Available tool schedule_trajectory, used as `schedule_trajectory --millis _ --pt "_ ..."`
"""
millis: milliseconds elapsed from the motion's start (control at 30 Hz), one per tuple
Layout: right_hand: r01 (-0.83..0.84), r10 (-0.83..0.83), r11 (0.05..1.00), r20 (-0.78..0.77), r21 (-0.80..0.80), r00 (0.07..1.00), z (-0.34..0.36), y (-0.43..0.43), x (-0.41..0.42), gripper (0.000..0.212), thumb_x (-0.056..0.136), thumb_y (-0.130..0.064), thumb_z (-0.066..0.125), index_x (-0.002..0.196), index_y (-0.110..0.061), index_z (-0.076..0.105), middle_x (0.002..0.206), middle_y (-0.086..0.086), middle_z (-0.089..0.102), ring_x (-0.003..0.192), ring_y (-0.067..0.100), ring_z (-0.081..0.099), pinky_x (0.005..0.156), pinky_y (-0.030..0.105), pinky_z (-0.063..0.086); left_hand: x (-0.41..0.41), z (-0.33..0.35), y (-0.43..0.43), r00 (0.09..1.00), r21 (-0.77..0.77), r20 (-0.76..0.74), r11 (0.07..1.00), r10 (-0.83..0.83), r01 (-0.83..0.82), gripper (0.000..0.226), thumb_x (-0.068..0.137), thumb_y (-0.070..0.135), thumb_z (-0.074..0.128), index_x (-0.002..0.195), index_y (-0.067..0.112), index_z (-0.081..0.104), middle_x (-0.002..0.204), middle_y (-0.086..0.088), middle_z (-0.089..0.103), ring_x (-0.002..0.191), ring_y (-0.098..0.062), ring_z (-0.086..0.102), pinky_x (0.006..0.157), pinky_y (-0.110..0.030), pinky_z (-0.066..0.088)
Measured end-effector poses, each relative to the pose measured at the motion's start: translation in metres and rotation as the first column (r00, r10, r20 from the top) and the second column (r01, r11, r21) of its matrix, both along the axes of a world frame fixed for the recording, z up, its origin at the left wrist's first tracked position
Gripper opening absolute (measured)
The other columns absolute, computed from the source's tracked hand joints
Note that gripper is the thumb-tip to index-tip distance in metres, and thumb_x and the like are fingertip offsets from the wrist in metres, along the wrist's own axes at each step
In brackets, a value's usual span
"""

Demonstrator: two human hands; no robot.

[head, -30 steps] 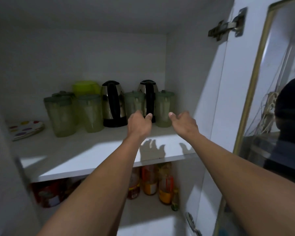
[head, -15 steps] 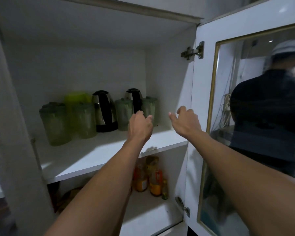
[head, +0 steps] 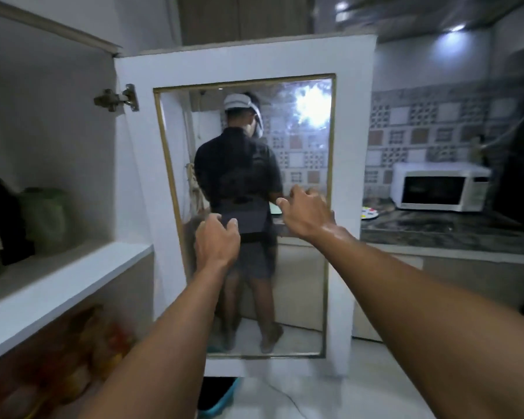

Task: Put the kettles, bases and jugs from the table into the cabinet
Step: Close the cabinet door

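Note:
The open cabinet's white shelf (head: pixel 73 267) fills the far left. On it stand a green translucent jug (head: pixel 47 219) and, at the frame edge, a dark kettle (head: pixel 3 219); the rest of the shelf is cut off. My left hand (head: pixel 217 241) hovers in front of the glass panel of the open cabinet door (head: pixel 139 176), fingers loosely curled and holding nothing. Slightly higher and to the right, my right hand (head: pixel 306 211) is also in front of the glass, fingers spread and curled, nothing in it.
A person seen from behind (head: pixel 239 182) shows in the door's glass. A white microwave (head: pixel 439 190) stands on a dark counter (head: pixel 436 231) at the right, beside a colourful plate (head: pixel 369 213). Bottles blur on the lower cabinet shelf (head: pixel 82 346). A teal tub (head: pixel 221 397) sits on the floor.
The view has swung right, from the cabinet shelf to the open door and kitchen. Both hands have drawn back from the shelf and now hang in front of the door's glass.

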State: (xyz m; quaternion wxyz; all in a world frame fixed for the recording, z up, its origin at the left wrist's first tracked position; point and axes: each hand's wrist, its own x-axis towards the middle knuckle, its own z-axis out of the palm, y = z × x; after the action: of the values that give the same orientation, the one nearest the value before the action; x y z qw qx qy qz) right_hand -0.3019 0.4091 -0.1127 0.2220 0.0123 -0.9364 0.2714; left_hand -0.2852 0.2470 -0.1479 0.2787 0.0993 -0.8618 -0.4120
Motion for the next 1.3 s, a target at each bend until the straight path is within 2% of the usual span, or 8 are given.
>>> schedule_trajectory --millis 167,367,533,667,933,1033,1133,1300 --pt "0.222 -0.222 0.975 0.005 0.004 0.975 0.008 0.11 0.016 0.052 0.1 -0.048 0.039 0.139 -0.014 0.043 0.143 0.019 0.043 0.128 0.041 0.045 0.103 0.053 0.041 -0.006 0.004 0.125 0.961 0.013 -0.047 0.962 -0.273 0.274 0.042 0.094 0.03 0.058 0.129 0.007 0.055 0.128 -0.012 0.061 0.116 -0.029 0.058 0.093 -0.034 0.045" --pt "0.269 -0.269 0.963 0.016 -0.01 0.963 0.015 0.176 0.003 0.058 0.099 -0.048 0.04 0.144 -0.01 0.039 0.154 0.022 0.034 0.134 0.044 0.042 0.106 0.052 0.041 -0.03 0.002 0.224 0.921 0.0 -0.105 0.926 -0.375 0.377 0.046 0.091 0.031 0.061 0.131 0.011 0.048 0.132 -0.009 0.055 0.12 -0.028 0.054 0.094 -0.035 0.043" --pt "0.167 -0.168 0.984 -0.012 -0.068 0.986 0.016 0.207 -0.043 0.054 0.099 -0.047 0.043 0.139 -0.011 0.043 0.145 0.017 0.044 0.128 0.04 0.048 0.103 0.048 0.042 -0.065 -0.007 0.275 0.939 0.048 -0.192 0.953 -0.285 0.299 0.045 0.089 0.024 0.065 0.128 0.014 0.046 0.127 -0.005 0.054 0.113 -0.024 0.055 0.087 -0.032 0.043" --pt "0.009 -0.017 0.985 -0.041 -0.175 0.999 0.019 0.219 -0.089 0.054 0.1 -0.045 0.045 0.139 -0.009 0.039 0.143 0.019 0.047 0.126 0.04 0.051 0.099 0.044 0.041 -0.101 -0.008 0.3 0.969 0.111 -0.203 0.98 -0.141 0.166 0.058 0.085 0.02 0.071 0.132 0.015 0.038 0.132 -0.009 0.047 0.114 -0.029 0.056 0.09 -0.039 0.049" --pt "-0.252 0.276 0.826 -0.027 -0.504 0.961 0.04 0.217 -0.149 0.064 0.099 -0.043 0.049 0.151 -0.015 0.024 0.151 0.014 0.047 0.13 0.039 0.052 0.106 0.046 0.044 -0.142 -0.019 0.32 0.996 0.133 -0.091 0.991 -0.001 0.013 0.093 0.075 0.022 0.082 0.144 0.015 0.019 0.143 -0.01 0.032 0.118 -0.032 0.052 0.096 -0.042 0.051" --pt "-0.255 0.256 0.851 -0.061 -0.459 0.965 0.036 0.217 -0.159 0.053 0.098 -0.041 0.05 0.14 -0.011 0.037 0.138 0.015 0.058 0.12 0.039 0.058 0.097 0.045 0.048 -0.136 -0.026 0.32 0.998 0.046 -0.065 0.999 -0.001 0.004 0.1 0.075 0.025 0.083 0.148 0.013 0.016 0.143 -0.01 0.028 0.123 -0.028 0.047 0.099 -0.034 0.047" --pt "-0.259 0.234 0.874 -0.112 -0.41 0.966 0.033 0.222 -0.153 0.036 0.098 -0.031 0.052 0.125 -0.007 0.048 0.121 0.017 0.064 0.109 0.039 0.06 0.081 0.039 0.043 -0.125 -0.028 0.318 0.997 -0.029 -0.071 0.999 0.034 -0.037 0.104 0.07 0.031 0.086 0.146 0.015 0.016 0.14 -0.009 0.025 0.123 -0.025 0.042 0.098 -0.031 0.045" --pt "-0.371 0.344 0.861 -0.14 -0.347 0.929 0.034 0.224 -0.116 0.032 0.091 -0.038 0.058 0.112 -0.015 0.051 0.104 0.008 0.067 0.098 0.034 0.063 0.078 0.038 0.046 -0.091 -0.032 0.316 0.988 0.006 -0.078 0.991 0.133 -0.133 0.111 0.063 0.045 0.086 0.144 0.015 0.016 0.136 -0.008 0.022 0.125 -0.026 0.028 0.099 -0.029 0.036"
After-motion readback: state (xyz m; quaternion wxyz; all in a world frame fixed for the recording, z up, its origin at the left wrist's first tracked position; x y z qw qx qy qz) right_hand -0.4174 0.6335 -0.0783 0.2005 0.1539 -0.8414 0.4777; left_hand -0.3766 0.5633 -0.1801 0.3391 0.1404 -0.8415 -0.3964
